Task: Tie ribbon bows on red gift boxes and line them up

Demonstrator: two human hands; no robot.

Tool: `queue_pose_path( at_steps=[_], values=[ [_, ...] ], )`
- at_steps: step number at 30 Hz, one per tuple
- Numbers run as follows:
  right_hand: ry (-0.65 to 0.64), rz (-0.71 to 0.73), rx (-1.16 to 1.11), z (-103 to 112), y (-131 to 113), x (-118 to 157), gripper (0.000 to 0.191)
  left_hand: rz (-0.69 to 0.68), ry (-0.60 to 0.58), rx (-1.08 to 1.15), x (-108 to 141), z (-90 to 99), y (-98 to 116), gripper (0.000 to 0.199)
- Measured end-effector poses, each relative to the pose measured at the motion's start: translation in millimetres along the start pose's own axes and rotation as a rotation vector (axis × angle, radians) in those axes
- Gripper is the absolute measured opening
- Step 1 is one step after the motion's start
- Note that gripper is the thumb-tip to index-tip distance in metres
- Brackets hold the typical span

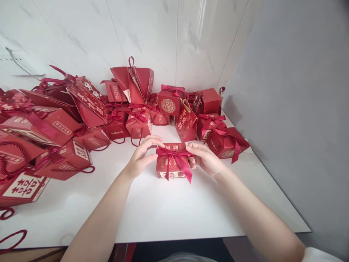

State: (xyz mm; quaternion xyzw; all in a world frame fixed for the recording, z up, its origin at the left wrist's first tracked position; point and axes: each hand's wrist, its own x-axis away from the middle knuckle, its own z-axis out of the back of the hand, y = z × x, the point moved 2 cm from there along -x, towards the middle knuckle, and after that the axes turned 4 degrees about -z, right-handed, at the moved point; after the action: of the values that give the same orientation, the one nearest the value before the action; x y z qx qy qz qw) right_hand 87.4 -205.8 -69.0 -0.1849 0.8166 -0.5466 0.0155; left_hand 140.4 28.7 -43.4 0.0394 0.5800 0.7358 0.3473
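A red gift box (174, 164) with gold and white Chinese characters sits on the white table in front of me. A dark pink ribbon (182, 163) is tied in a bow on top, its two tails hanging over the near side. My left hand (143, 154) is at the box's left top edge, thumb and fingers apart, fingertips at the left loop of the bow. On the right side, my right hand (203, 157) is closed, with the loop's right end between its thumb and curled fingers. Its lower fingers rest against the box's side and are partly hidden.
Many similar red boxes are heaped on the left (62, 160) and lined along the marbled wall (152, 36). A ribboned box (227, 143) stands close on the right, near the grey partition (294, 109). Red cord handles (13, 238) lie at the table's front left.
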Motion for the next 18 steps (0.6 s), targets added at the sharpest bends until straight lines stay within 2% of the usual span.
queue_pose_path(
  at_steps=[3,5,9,13,15,18],
  values=[
    [-0.008,-0.015,0.044,1,1,0,0.036,0.010,-0.050,-0.071,1,-3.0,2,0.011],
    [-0.017,-0.017,0.086,1,0,1,0.038,0.018,-0.060,-0.080,1,-6.0,4,0.009],
    [-0.016,0.029,0.134,1,-4,4,0.044,0.047,-0.056,-0.009,1,-12.1,6,0.024],
    [-0.008,0.085,0.281,-2,-6,6,0.046,0.120,0.059,0.056,1,-18.5,6,0.045],
    [0.008,0.168,0.409,-6,-8,8,0.046,0.159,0.135,0.012,2,-21.8,7,0.047],
    [0.091,0.368,0.558,-12,-10,11,0.040,0.182,0.149,-0.094,3,-26.3,10,0.031]
  ],
)
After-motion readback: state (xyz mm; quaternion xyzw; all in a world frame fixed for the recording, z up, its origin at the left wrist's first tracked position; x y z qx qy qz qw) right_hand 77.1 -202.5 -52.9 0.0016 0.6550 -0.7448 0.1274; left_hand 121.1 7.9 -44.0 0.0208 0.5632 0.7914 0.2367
